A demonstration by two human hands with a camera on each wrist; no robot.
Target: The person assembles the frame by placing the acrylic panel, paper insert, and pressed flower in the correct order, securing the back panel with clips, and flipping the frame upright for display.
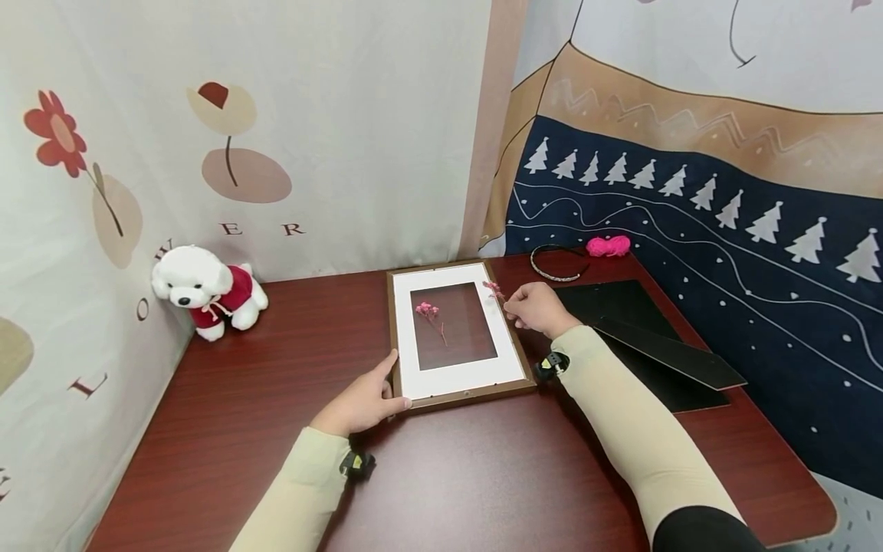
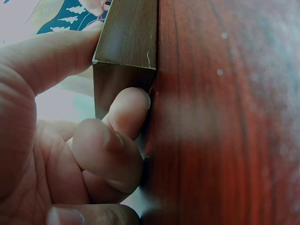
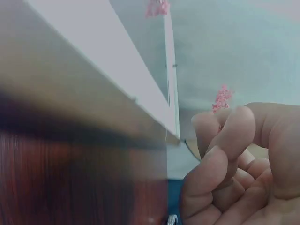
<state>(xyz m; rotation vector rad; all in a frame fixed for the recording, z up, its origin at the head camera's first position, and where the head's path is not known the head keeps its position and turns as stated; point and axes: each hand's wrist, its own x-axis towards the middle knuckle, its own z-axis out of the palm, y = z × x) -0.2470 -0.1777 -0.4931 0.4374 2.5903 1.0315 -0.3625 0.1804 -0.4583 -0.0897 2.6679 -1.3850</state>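
Note:
A wooden picture frame (image 1: 464,398) with a white mat lies on the table, a pink dried flower sprig (image 1: 429,312) within its dark window. At the near left corner, my left hand (image 1: 360,400) grips the frame, thumb on top and fingertips against its side, as the left wrist view shows at the corner edge (image 2: 124,70). My right hand (image 1: 539,308) pinches a second pink flower sprig (image 1: 493,289) above the frame's right edge. In the right wrist view its pink blossoms (image 3: 222,98) rise past the fingertips; the stem is mostly hidden by the fingers.
To the right of the frame lie a black backing board (image 1: 638,295) and a dark panel (image 1: 669,353) tilted across it. A headband (image 1: 552,274) and pink yarn (image 1: 608,246) sit at the back right. A white plush dog (image 1: 196,280) sits at the back left.

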